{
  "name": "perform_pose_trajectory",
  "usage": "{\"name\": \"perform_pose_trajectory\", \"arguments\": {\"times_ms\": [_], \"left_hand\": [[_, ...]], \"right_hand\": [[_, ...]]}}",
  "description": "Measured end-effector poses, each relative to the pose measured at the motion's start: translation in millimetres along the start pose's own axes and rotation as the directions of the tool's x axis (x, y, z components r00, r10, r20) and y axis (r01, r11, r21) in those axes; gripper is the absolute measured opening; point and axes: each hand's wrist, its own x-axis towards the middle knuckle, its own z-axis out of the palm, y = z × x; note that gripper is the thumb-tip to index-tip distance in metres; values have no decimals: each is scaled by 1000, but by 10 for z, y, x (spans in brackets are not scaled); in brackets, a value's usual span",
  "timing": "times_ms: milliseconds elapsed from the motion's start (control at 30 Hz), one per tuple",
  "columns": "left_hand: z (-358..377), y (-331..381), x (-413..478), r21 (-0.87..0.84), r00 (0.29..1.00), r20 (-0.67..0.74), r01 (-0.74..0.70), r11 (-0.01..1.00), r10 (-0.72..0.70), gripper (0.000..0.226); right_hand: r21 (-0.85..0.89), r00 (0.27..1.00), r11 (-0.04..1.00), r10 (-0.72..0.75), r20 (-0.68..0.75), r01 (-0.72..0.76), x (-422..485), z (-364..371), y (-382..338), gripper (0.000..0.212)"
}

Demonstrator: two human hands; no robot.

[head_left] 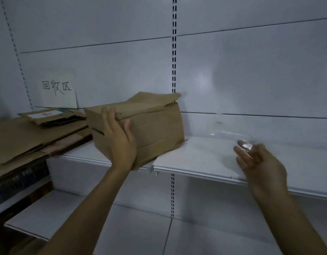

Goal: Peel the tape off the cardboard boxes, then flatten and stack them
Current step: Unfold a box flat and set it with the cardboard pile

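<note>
In the head view, the left hand (120,142) is clamping the near corner of the brown, still-upright cardboard box (149,129), fingers pressed together on its side and thumb on its front, probably to steady it on the white metal shelf (205,159). The right hand (258,162) is hovering well to the right with a clear, crumpled strip of tape (232,135) trailing from its loosely spread fingertips; blur is hiding whether they are pinching it. Flattened brown cardboard sheets (30,137) are lying stacked left of the box.
</note>
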Motion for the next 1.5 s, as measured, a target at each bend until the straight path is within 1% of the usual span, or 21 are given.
{"name": "perform_pose_trajectory", "arguments": {"times_ms": [133, 267, 300, 367, 433, 467, 533, 633, 733, 767, 833, 900, 967, 1033, 1067, 1100, 1167, 1233, 1367, 1433, 1500], "left_hand": [[110, 41, -40, -51, 1000, -9, 2, 999, -2, 51], [185, 96, -124, -217, 998, 25, -48, 975, 55, 62], [184, 99, -183, -266, 994, 52, -82, 961, 99, 64], [169, 1, -353, -285, 962, 171, -159, 945, 213, 64], [148, -165, -527, -268, 897, 304, -241, 933, 320, 62], [135, -241, -602, -300, 872, 350, -242, 923, 342, 61], [30, -238, -733, -424, 865, 413, -95, 900, 286, 56], [-233, -43, -991, -572, 870, 470, 173, 802, 147, 55], [-523, 66, -1361, -624, 809, 584, 392, 675, 70, 51], [-612, 87, -1502, -609, 767, 641, 483, 629, 32, 50], [-773, 110, -1689, -561, 683, 731, 610, 559, -12, 48], [-854, 229, -1931, -507, 578, 814, 665, 549, 51, 55], [-880, 410, -2183, -425, 403, 900, 731, 534, 165, 74], [-851, 624, -2398, -291, 204, 952, 835, 468, 228, 87], [-825, 726, -2488, -221, 125, 963, 873, 435, 238, 87], [-794, 837, -2562, -157, 62, 970, 899, 409, 235, 82], [-717, 1074, -2715, -69, -23, 972, 925, 375, 236, 68], [-637, 1353, -2910, -71, -42, 959, 922, 381, 280, 54], [-600, 2046, -3317, -112, -40, 931, 915, 388, 363, 58], [-607, 2379, -3486, -124, -18, 930, 925, 359, 366, 50], [-609, 2666, -3643, -126, 1, 940, 931, 343, 342, 40]], "right_hand": [[-151, 995, 988, -16, 99, 31, -483, 235, 203, 16], [-283, 990, 956, -37, 134, 74, -759, 353, 412, 25], [-312, 990, 948, -29, 135, 70, -807, 379, 467, 32], [-384, 990, 921, -11, 144, 66, -908, 417, 574, 43], [-443, 990, 891, -41, 134, 97, -1016, 437, 664, 44], [-451, 990, 884, -77, 115, 121, -1065, 441, 702, 41], [-448, 986, 879, -148, 71, 164, -1157, 449, 756, 30], [-497, 974, 845, -225, 4, 197, -1290, 410, 855, 22], [-614, 916, 742, -394, -72, 271, -1417, 263, 967, 23], [-657, 892, 700, -442, -90, 281, -1472, 173, 984, 25], [-745, 864, 596, -501, -54, 299, -1578, 50, 1034, 32], [-854, 851, 433, -525, 21, 289, -1714, -112, 1119, 35], [-899, 879, 330, -465, 109, 287, -1870, -260, 1231, 41], [-889, 927, 366, -348, 142, 274, -2006, -444, 1251, 43], [-900, 933, 335, -318, 170, 279, -2059, -584, 1219, 45], [-919, 930, 261, -298, 214, 296, -2108, -728, 1144, 52], [-933, 924, 147, -256, 285, 329, -2223, -1087, 963, 70], [-935, 943, 201, -225, 246, 292, -2360, -1368, 693, 72], [-888, 979, 430, -185, 89, 162, -2639, -1852, 135, 59], [-852, 978, 512, -209, 4, 113, -2735, -2102, -91, 52], [-805, 961, 587, -261, -87, 86, -2800, -2320, -250, 54]]}}
